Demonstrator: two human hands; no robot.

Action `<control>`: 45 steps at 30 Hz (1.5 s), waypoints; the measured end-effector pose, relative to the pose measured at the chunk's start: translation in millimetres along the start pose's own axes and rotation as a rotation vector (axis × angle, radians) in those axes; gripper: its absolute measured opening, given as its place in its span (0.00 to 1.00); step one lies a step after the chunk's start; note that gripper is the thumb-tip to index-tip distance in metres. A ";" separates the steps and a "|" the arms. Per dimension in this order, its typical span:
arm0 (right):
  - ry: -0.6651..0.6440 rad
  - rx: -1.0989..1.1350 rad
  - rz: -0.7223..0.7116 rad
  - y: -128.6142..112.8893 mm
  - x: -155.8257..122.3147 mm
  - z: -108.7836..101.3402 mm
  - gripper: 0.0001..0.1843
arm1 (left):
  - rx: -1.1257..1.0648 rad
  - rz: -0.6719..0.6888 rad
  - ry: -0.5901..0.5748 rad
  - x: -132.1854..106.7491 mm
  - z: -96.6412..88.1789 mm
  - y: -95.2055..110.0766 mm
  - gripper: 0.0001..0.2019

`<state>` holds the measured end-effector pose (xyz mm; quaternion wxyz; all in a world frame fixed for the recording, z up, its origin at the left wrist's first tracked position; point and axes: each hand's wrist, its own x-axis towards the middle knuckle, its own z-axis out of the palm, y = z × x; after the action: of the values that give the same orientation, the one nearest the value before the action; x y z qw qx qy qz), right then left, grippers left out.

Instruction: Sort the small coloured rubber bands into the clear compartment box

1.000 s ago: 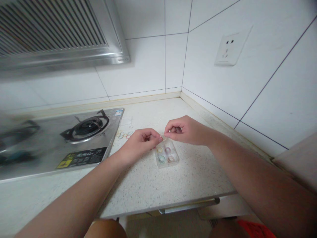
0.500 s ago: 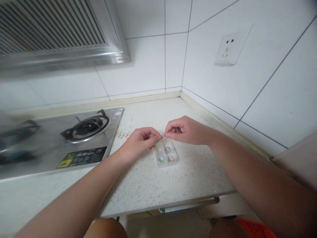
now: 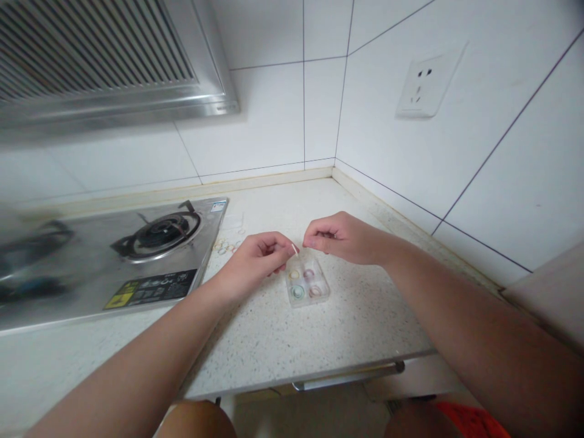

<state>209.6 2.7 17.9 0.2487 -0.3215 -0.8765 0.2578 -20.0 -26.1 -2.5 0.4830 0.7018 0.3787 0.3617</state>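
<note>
My left hand [image 3: 266, 255] pinches a small pale band [image 3: 295, 249] between thumb and forefinger; it looks like a thin hair tie. Just to the right, my right hand [image 3: 333, 238] has its thumb and fingertips pressed together, and anything between them is too small to make out. Below both hands stands a clear plastic box [image 3: 323, 295] divided into compartments. Coloured bands lie in it: a yellow one [image 3: 294, 275], a green one [image 3: 297, 293], a purplish one [image 3: 309, 274] and a reddish-brown one [image 3: 315, 292]. The box's far part is partly hidden by my fingers.
More loose bands [image 3: 223, 247] lie on the speckled counter [image 3: 365, 322] left of the box, beside the gas stove [image 3: 150, 286]. A range hood [image 3: 201, 100] hangs at upper left. Tiled walls meet behind the counter, with a socket [image 3: 424, 85] on the right one.
The pale band was held between the fingertips of both hands; now it stands up from the left fingertips, apart from my right hand. The box and loose bands have stayed put.
</note>
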 end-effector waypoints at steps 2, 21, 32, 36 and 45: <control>-0.005 -0.024 -0.004 1.0 0.0 0.5 0.20 | 0.000 -0.002 -0.002 0.1 0.1 0.4 0.10; -0.003 -0.076 -0.017 0.1 0.5 0.9 0.18 | 0.008 0.002 0.005 0.4 1.3 -0.5 0.11; 0.008 0.132 -0.020 -3.5 -1.5 0.0 0.14 | 0.032 0.002 0.022 0.5 2.3 0.4 0.10; -0.019 0.113 0.004 -1.5 -1.1 3.5 0.13 | 0.034 0.010 0.013 0.6 2.2 -0.6 0.09; 0.022 0.117 -0.022 -0.6 -0.3 2.4 0.12 | 0.025 -0.020 0.019 -1.1 -0.3 -2.8 0.12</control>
<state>208.1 1.4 16.4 0.2795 -0.2995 -0.8607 0.3023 -21.3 -26.2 -5.2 0.4743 0.7003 0.3949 0.3589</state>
